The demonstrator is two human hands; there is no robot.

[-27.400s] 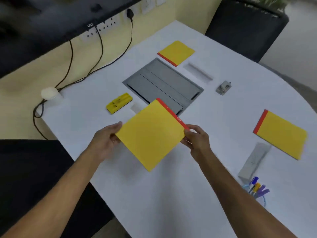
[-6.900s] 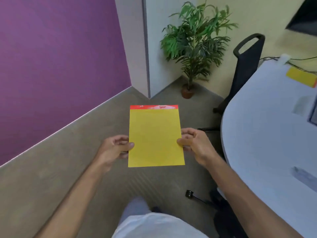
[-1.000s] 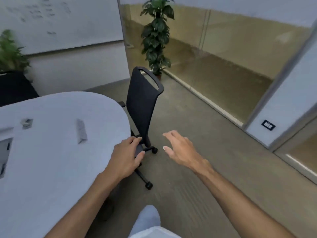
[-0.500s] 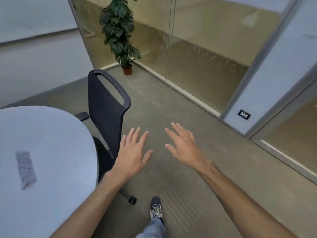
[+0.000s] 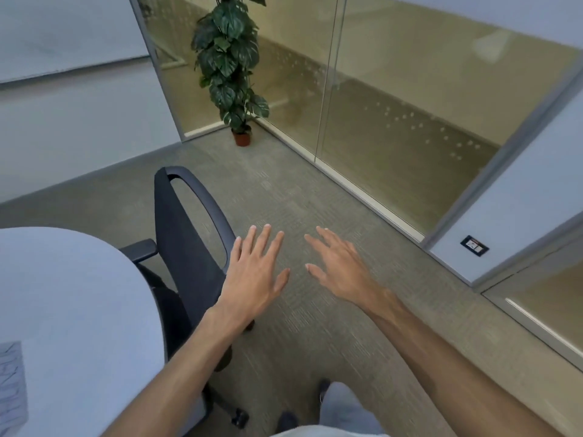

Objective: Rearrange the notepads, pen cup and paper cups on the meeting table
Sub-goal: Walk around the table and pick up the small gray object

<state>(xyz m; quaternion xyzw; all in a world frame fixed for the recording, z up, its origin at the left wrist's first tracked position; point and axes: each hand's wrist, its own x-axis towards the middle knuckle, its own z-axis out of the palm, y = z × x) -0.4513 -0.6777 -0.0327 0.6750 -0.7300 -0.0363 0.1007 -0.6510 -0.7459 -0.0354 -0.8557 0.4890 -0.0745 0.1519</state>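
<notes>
While the left hand [image 5: 252,279] and right hand [image 5: 340,272] hover empty, fingers spread, beside a chair [image 5: 186,247] at 9 o'clock, no notepads, pen cup or paper cups show on the table [image 5: 63,294] at 8 o'clock, so progress cannot be judged.

Left hand [image 5: 252,279]: fingers straight, spread, empty, just beside black chair [image 5: 189,247] back. Right hand [image 5: 340,269]: likewise flat and empty, over grey carpet [image 5: 299,200]. White meeting table [image 5: 63,294] at left, chair just beside its rounded edge. Potted plant [image 5: 230,58] in corner by glass wall [image 5: 394,105].
</notes>
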